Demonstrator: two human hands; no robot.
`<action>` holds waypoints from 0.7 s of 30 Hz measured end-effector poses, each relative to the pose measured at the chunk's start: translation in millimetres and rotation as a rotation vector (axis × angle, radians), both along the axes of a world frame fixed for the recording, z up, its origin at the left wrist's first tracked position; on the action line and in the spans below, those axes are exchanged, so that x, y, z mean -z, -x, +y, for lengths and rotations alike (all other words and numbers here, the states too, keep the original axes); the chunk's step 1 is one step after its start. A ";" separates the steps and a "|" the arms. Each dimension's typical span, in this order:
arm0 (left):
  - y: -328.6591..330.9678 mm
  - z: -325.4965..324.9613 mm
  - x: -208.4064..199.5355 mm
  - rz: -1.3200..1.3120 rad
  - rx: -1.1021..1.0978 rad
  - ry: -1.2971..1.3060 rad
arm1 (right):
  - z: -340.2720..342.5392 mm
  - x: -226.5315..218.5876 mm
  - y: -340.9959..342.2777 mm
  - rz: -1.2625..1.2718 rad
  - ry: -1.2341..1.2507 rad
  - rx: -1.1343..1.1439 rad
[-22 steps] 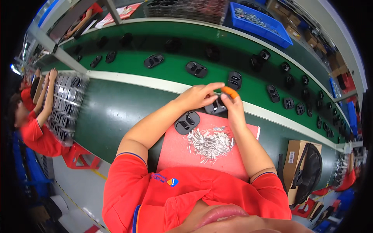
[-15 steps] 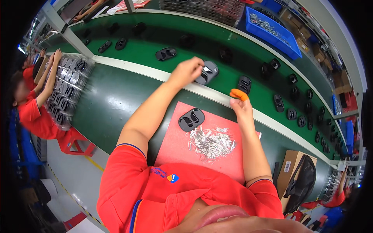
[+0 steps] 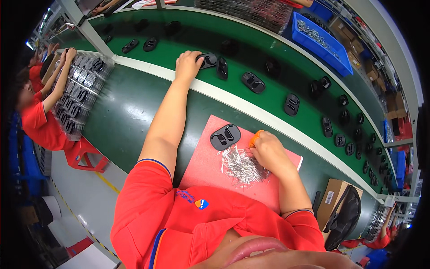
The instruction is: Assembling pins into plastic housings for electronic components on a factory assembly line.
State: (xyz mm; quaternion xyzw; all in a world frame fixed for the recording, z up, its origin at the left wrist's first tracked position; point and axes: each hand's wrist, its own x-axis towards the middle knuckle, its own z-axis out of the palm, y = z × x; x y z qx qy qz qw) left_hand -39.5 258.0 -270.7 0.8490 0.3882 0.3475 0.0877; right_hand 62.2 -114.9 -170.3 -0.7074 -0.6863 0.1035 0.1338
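My left hand (image 3: pixel 187 66) reaches over the pale rail onto the green belt, its fingers and thumb closed around the left end of a black oval plastic part (image 3: pixel 208 60). Just right of that, another black part (image 3: pixel 222 68) lies at a different angle. My right hand (image 3: pixel 270 152), with orange finger covers on, is lowered to the right edge of a heap of thin silvery pins (image 3: pixel 242 167). Its fingertips are pinched together; what they hold is hidden. Left of this hand, a black oval part with two glossy raised loops (image 3: pixel 225 136) lies on the pink mat (image 3: pixel 202 162).
Several black parts lie along the green belt (image 3: pixel 273 96), beyond the pale rail (image 3: pixel 228 104). A blue bin (image 3: pixel 320 45) of small pieces stands beyond. At left, a co-worker is beside stacked clear trays (image 3: pixel 83 96). A cardboard box (image 3: pixel 332 197) and black bag (image 3: pixel 347 217) are at right.
My left hand has moved left along the belt to another black part. My right hand has come down from the rail to the pins. The view has shifted slightly.
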 end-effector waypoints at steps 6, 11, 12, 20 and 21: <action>10.1 6.4 0.3 -0.121 -0.044 0.204 | 0.4 -2.4 2.5 0.060 0.039 0.008; 8.9 16.4 -4.3 -0.924 0.042 0.707 | 5.0 4.7 4.5 0.046 0.065 0.039; 8.5 14.6 -6.9 -1.132 0.117 0.880 | 6.3 5.1 4.4 0.051 0.080 0.032; -40.4 -91.0 -31.2 -1.423 0.667 1.568 | 15.4 18.5 2.9 0.262 0.133 0.084; -44.1 -107.3 -30.5 -1.369 0.684 1.648 | 17.0 20.1 2.7 0.321 0.158 0.085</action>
